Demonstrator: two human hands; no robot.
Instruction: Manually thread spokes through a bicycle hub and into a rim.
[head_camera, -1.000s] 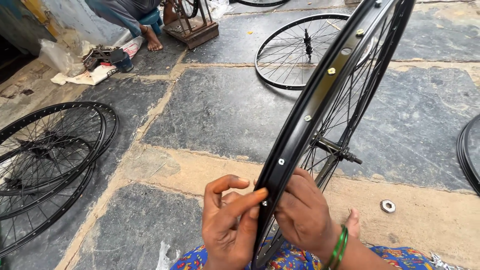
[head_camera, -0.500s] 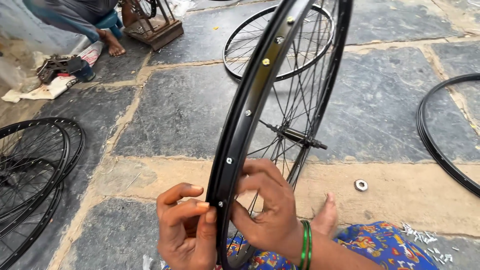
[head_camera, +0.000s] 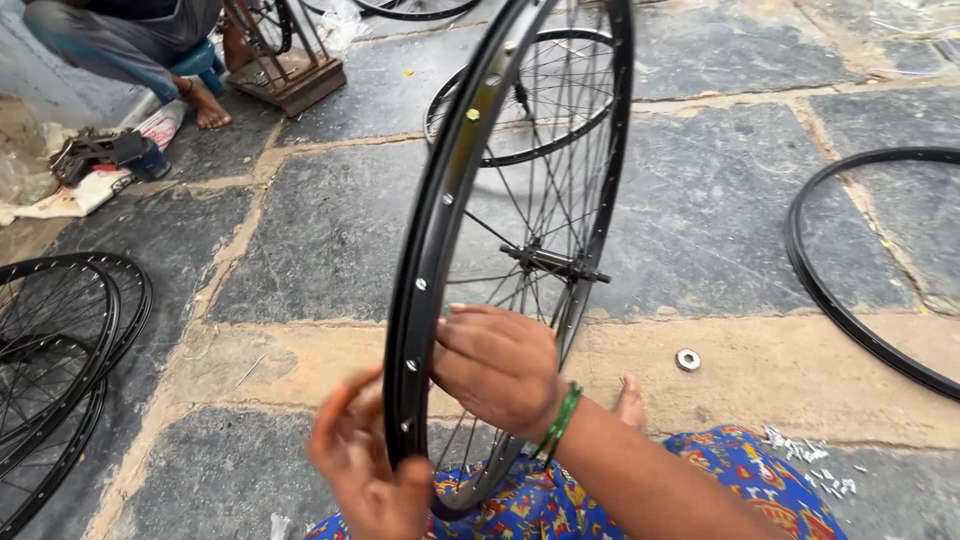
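Upright and nearly edge-on to the camera, the black bicycle wheel (head_camera: 470, 200) stands over the person's lap, its lower arc down by the patterned blue cloth (head_camera: 760, 480). It looks light for its size and stiff around the rim, while the thin spokes and the hub axle (head_camera: 555, 263) seem the parts to spare; the smooth painted rim is probably a little slippery, so the rim edges look like the sound place to grip, not the spokes. The right hand (head_camera: 500, 368), a green bangle (head_camera: 558, 425) at its wrist, has its fingers curled against the rim's inner side among the spokes; whether it clamps the rim I cannot tell. The left hand (head_camera: 365, 470) is half open, blurred, just beside the rim's outer face, holding nothing that shows. On the stone floor (head_camera: 330, 220) lie a small washer (head_camera: 687, 359), scattered spoke nipples (head_camera: 805, 465), more wheels (head_camera: 60, 330) at left, a bare hoop (head_camera: 860, 270) at right and another wheel (head_camera: 520, 100) behind. A seated person (head_camera: 120, 40) works farther off.
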